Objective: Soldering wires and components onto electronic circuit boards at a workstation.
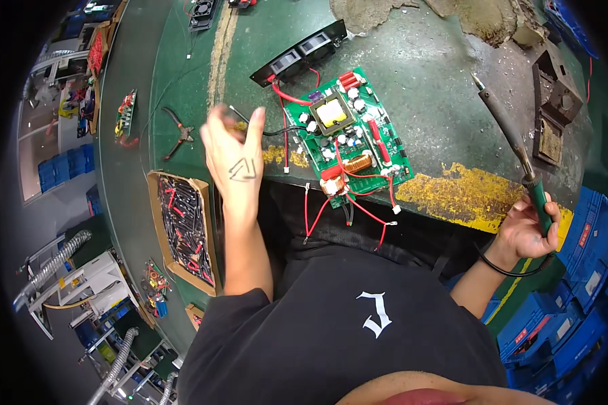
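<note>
- Pliers point(177, 132) lay on the green table point(446, 121), well left of the board.
- A cardboard box point(182, 229) of red and black wires sat at the table's left edge.
- Blue crates point(574, 297) stood stacked at the right.
- An iron stand point(554, 111) sat far right.

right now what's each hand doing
left hand: raised, pinching a black wire
right hand: closed on the soldering iron

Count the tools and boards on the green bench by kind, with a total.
Green circuit boards: 2, a large one by the left hand and a small one.
Soldering irons: 1, in the right hand.
Pliers: 1.
Total: 4
</note>
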{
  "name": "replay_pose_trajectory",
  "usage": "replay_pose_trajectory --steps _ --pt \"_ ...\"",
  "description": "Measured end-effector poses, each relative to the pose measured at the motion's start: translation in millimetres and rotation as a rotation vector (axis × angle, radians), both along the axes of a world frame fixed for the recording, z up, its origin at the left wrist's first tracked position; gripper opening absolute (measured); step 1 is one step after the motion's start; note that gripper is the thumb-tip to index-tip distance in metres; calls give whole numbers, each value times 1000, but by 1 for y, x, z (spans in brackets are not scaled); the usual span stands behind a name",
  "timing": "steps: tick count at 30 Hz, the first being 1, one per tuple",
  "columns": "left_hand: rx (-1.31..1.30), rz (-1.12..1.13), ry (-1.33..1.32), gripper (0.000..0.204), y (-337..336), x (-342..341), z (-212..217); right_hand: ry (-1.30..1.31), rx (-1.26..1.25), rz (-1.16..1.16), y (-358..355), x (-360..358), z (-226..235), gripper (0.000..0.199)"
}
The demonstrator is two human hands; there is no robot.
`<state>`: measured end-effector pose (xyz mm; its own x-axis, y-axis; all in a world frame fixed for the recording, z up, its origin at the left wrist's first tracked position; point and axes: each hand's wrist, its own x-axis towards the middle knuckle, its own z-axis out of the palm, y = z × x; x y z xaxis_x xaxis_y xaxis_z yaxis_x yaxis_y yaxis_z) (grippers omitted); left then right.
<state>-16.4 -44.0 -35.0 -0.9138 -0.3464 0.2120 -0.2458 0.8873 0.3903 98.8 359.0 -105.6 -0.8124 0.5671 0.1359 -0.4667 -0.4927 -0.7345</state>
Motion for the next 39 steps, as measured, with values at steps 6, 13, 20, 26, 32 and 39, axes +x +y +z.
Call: replay_pose_trajectory --steps 6,13,20,26,32,39 --pt "-343 -636 342 70 35 -56 20 -58 5 -115 -7 -3 -1 43" --pt "8 -812 152 30 34 -94 -9 -10 42 -40 -2 0 -1 41" --pt "-157 -1039 360 31 69 -117 -6 -21 78 -18 0 -2 0 42" --pt "-304 -760 531 52 51 -88 16 -6 -10 55 -2 -5 -8 40" --pt "-366 -543 414 24 -62 -56 32 -2 -62 -8 28 15 -17 42" --pt "-641 227 56 46 -342 6 45 -65 -46 -67 32 10 -22 42"
